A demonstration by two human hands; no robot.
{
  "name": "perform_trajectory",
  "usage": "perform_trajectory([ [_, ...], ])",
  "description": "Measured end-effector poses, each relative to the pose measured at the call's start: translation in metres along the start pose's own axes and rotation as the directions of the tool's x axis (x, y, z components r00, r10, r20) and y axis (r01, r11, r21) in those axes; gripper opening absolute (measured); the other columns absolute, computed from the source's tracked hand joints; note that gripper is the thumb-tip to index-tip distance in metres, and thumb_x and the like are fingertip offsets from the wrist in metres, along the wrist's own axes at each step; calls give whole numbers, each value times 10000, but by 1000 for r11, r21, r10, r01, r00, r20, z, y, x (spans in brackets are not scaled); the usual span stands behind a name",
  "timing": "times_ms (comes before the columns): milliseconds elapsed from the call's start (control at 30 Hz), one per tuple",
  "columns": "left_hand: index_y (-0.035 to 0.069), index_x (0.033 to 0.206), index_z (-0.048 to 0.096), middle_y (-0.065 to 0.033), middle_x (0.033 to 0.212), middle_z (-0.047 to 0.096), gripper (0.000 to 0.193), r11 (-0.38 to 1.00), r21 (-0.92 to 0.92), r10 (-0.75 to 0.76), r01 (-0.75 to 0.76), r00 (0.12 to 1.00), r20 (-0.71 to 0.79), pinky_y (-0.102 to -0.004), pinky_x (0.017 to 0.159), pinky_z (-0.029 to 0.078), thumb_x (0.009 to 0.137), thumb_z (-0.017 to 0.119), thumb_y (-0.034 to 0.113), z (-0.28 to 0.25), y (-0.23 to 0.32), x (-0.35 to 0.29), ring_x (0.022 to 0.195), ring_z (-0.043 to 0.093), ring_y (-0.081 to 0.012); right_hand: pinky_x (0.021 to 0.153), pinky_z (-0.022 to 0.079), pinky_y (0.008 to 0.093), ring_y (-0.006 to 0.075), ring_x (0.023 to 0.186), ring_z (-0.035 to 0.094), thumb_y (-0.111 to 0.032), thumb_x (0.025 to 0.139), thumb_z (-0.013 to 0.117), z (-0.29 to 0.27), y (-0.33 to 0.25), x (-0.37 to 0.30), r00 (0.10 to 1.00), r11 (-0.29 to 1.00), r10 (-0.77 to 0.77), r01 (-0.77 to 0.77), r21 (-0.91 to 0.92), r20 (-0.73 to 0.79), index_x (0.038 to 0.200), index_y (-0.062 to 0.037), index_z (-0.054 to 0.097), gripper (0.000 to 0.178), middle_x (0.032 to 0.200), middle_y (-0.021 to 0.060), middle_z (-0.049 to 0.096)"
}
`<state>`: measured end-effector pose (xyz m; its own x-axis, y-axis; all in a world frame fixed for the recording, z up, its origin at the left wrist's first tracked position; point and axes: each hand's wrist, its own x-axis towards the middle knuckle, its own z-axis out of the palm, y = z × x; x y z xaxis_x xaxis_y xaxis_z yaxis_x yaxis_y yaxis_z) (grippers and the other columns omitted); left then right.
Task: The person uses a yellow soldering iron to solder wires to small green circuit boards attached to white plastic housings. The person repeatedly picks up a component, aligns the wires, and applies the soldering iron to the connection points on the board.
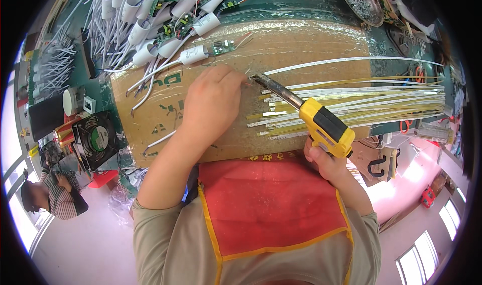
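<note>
Strips point(391, 95) on cardboard point(311, 44), right; soldering gun point(326, 127) above; cabled housings point(139, 32) heaped behind, left; fan point(96, 138) left.

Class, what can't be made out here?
Head view:
Left hand: palm hidden by its own back.
Right hand: some fingers hidden behind the yellow-and-black plastic soldering gun.
Green rectangular circuit board: finest parts too small.
Pile of white plastic cylinders: far end cut off by the upper edge.

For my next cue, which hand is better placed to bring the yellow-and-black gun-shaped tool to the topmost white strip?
Likely the right hand: it holds the tool, its metal tip near the strip's left end. Left hand holds no tool.
</note>
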<state>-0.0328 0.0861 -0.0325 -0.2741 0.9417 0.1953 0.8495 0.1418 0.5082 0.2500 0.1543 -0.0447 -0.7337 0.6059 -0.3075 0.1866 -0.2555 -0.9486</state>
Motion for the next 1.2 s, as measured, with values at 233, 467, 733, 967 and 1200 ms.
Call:
perform_trajectory([
  [233, 61, 842, 670, -88, 839, 638, 83, 1000, -1, -1, 1, 1000, -4, -394, 727, 506, 781, 628, 22, 0, 1, 0, 809, 626, -297, 553, 396, 262, 118, 611, 465, -260, 846, 704, -2, -3, -1, 999, 987, 43, -41, 153, -11, 1193, -8, 497, 476, 722, 21, 491],
  [467, 63, 835, 669, -87, 836, 637, 83, 1000, 12, 0, 0, 1000, 1, -393, 724, 505, 779, 627, 20, 0, 0, 0, 804, 626, -297, 509, 376, 257, 114, 555, 438, -305, 843, 712, -2, -4, -1, 998, 985, 58, -55, 164, -17, 1308, 6, 453, 616, 677, 25, 449],
  [733, 64, 833, 668, -82, 840, 635, 86, 1000, 7, 8, -8, 1000, -14, -390, 722, 504, 773, 630, 16, 1, 1, 0, 804, 624, -292, 506, 388, 262, 118, 545, 441, -278, 862, 668, -4, -4, -1, 999, 996, 38, -38, 86, 10, 1305, 16, 440, 578, 666, 29, 450],
  [967, 63, 840, 668, -83, 845, 635, 93, 1000, 9, 3, -3, 1000, -2, -389, 726, 505, 772, 629, 12, 0, 0, 0, 807, 623, -292, 581, 425, 249, 94, 649, 519, -141, 863, 675, -3, -10, -2, 994, 978, 109, -102, 184, -27, 933, -28, 589, 158, 734, -3, 562],
  [1200, 52, 859, 671, -92, 853, 635, 90, 1000, -15, 13, -13, 1000, 8, -392, 737, 504, 779, 637, 26, -2, 0, 1, 822, 621, -299, 593, 434, 254, 102, 655, 529, -136, 878, 664, 0, -9, -4, 996, 993, 61, -54, 101, -69, 975, -20, 588, 170, 753, 7, 571],
])
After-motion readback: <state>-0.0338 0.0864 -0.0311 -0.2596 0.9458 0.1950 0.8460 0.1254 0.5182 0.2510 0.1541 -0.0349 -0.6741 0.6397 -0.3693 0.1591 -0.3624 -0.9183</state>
